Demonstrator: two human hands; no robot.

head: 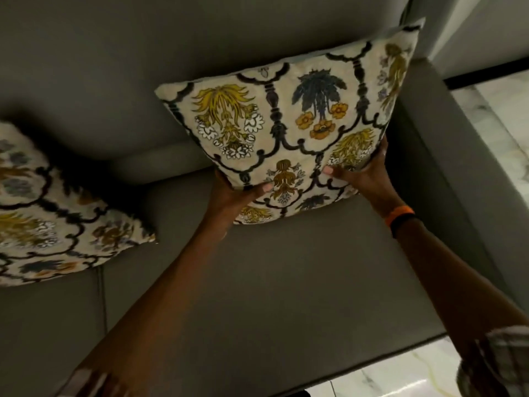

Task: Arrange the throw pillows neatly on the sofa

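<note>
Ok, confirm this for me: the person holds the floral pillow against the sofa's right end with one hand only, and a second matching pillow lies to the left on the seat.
Not one hand: the head view shows both the left hand and the right hand gripping the floral pillow at its lower edge. The rest holds: it is at the sofa's right end, and the second pillow lies to the left.

Marble floor [495, 116] — pale wall [486, 27]

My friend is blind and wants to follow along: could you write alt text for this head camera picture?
Two bare hands, left hand and right hand, grip the lower edge of a floral throw pillow, held tilted by the backrest near the arm of a grey sofa. A second matching pillow lies on the seat to the left.
</note>
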